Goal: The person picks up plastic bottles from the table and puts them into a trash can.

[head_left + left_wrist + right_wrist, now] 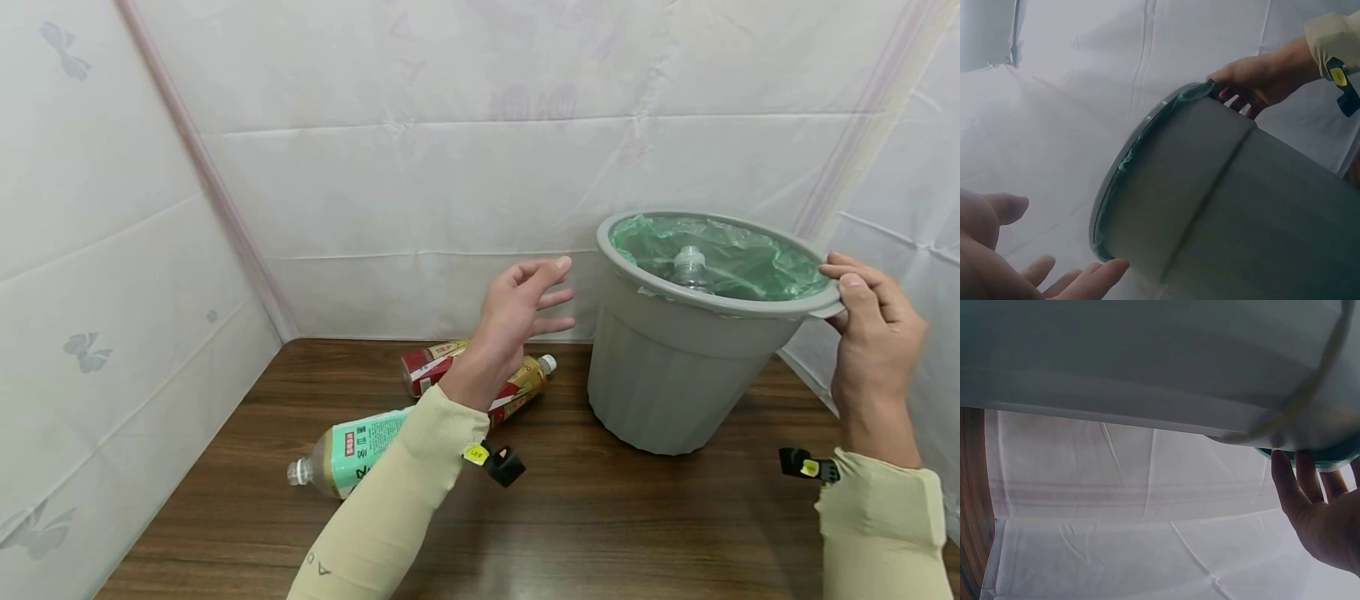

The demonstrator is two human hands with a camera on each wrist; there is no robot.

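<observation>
A grey trash bin point(686, 367) with a green plastic liner point(772, 267) stands on the right of the wooden table. My right hand point(877, 325) grips its rim at the right side, thumb on top and fingers around the edge; in the right wrist view the fingers point(1310, 478) reach up to the rim. Inside the bin, the neck of a clear bottle point(690, 267) shows; its lower part is hidden. To the left of the bin, my left hand point(517, 308) is in the air with fingers extended, holding nothing.
Below my left arm lies a large bottle with a mint-green label point(367, 446), partly hidden by the sleeve. Behind it lie a red-labelled bottle point(427, 367) and a red-and-gold bottle point(528, 383). White sheeting point(412, 183) surrounds the table point(600, 525).
</observation>
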